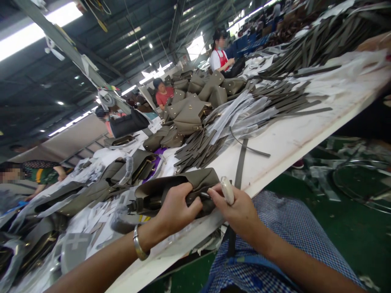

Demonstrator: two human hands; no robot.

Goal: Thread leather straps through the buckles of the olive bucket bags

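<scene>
Olive bag (201, 177) at the table's near edge, flap up, opening partly hidden by the left hand (175, 208). Left fingers closed on the bag; exact hold hidden. Right hand (240, 209) wraps a pale-handled tool (227, 190), fingertips at the bag's right side; tool's working end unclear from here.

A flat strap (242, 160) lies just beyond the right hand. Loose straps (198, 150) bunch on the far side, plus clear plastic wrap (235, 116); bag pile (189, 112) farther. More bags (131, 167) crowd the left, purple piece (155, 165) among them.

White table (284, 136), edge scuffed; green floor (348, 232) littered with scraps. Co-workers across the table: red top (165, 95), red apron (224, 60). Strip lights (39, 24) overhead.

Bags smooth, leather-like, gold-coloured fittings; straps thin, matte; wrap crinkly, translucent.
</scene>
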